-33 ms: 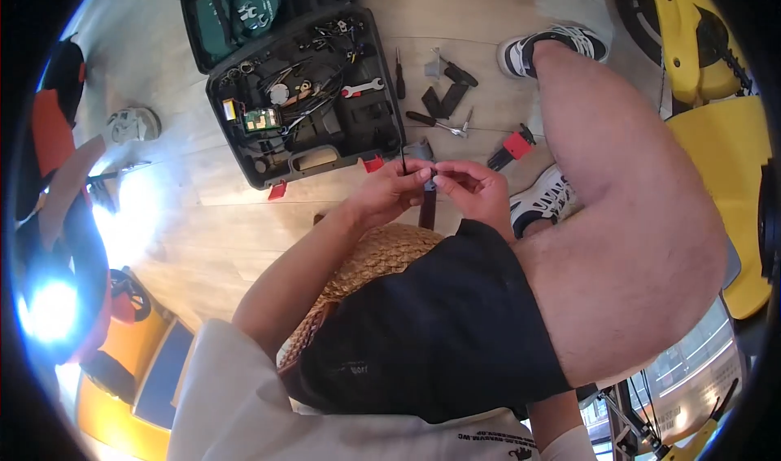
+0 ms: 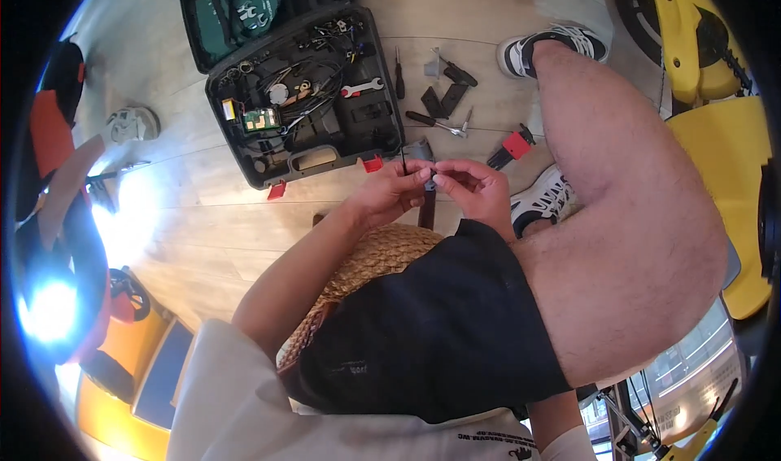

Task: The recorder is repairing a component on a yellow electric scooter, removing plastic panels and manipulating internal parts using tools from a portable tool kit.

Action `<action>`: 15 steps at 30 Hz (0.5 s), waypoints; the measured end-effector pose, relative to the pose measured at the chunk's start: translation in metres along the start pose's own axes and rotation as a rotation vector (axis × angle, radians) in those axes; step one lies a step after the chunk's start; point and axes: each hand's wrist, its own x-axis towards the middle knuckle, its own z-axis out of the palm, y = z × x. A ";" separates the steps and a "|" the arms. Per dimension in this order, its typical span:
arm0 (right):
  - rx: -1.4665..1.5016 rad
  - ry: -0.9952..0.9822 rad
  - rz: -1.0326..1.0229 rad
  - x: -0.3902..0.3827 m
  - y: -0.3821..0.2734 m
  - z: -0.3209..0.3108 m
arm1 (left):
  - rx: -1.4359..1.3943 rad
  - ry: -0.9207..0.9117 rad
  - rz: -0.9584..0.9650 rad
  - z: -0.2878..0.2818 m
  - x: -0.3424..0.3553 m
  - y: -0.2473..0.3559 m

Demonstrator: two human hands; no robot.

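Note:
My left hand (image 2: 389,192) and my right hand (image 2: 476,191) meet in front of my lap, each closed in a pinch. Their fingertips come together on a small dark piece (image 2: 432,176), too small to name. A thin black rod (image 2: 403,163), which looks like a hex key, sticks up from the fingers of my left hand. Below the hands a hammer lies, its grey head (image 2: 419,149) and dark handle (image 2: 427,216) partly hidden by my fingers.
An open black tool case (image 2: 313,161) with wires and a wrench (image 2: 363,88) lies ahead left. A screwdriver (image 2: 399,74), a ratchet (image 2: 439,125), black parts (image 2: 452,99) and a red hex-key holder (image 2: 517,145) lie on the floor. Yellow machinery (image 2: 720,144) stands right.

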 end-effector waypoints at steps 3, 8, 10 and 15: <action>-0.022 0.004 -0.022 0.002 -0.002 0.000 | -0.053 -0.041 0.008 0.004 -0.002 0.000; -0.019 0.041 -0.048 0.004 0.004 0.000 | -0.102 0.003 0.029 0.008 0.000 0.000; -0.041 0.085 -0.032 0.005 0.009 -0.003 | 0.278 0.317 0.078 -0.004 0.010 0.002; -0.169 0.005 0.025 0.008 0.057 -0.029 | 1.077 0.951 0.424 -0.090 0.023 0.009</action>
